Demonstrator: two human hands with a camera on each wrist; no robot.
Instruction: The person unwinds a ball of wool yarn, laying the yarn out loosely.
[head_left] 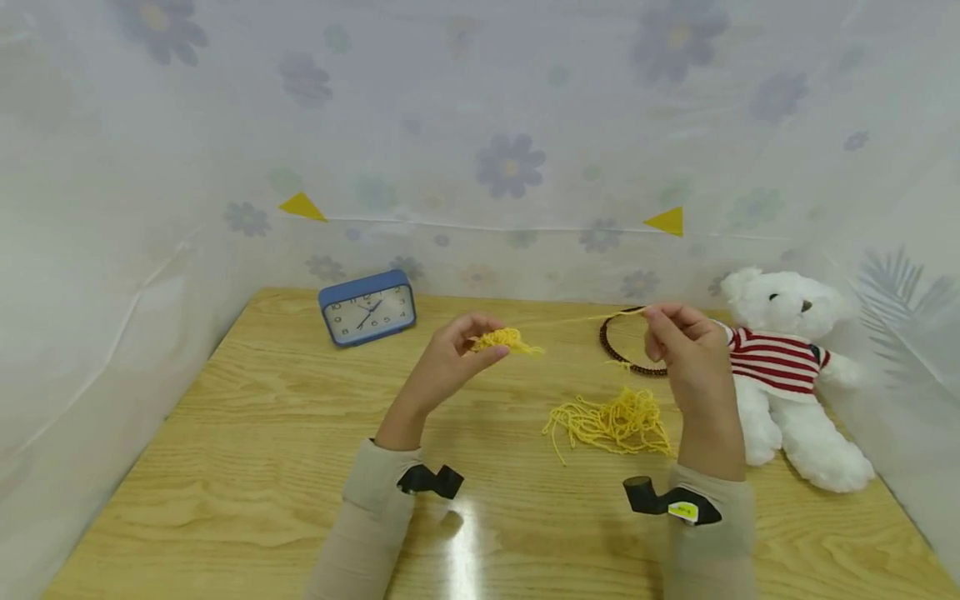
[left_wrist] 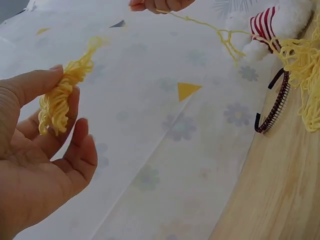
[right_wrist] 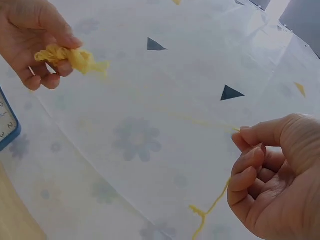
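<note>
Between its thumb and fingers, my left hand [head_left: 448, 358] pinches a small bundle of yellow yarn [left_wrist: 62, 100]. Off to the right, my right hand [head_left: 690, 354] pinches a single yellow strand [head_left: 577, 319] between thumb and forefinger. That strand stretches across the gap from the bundle to the right fingertips, above the table. In the right wrist view, a loose length of yarn [right_wrist: 215, 202] hangs below the right hand. A tangled heap of yellow yarn [head_left: 618, 423] lies on the table below and between the hands.
A dark beaded headband [head_left: 607, 343] lies behind the right hand. The white teddy bear [head_left: 780, 358] in a red-striped shirt is at the right. A blue alarm clock [head_left: 367, 308] stands at the back left of the wooden table [head_left: 247, 467]. Flower-patterned sheeting [head_left: 420, 150] surrounds the table.
</note>
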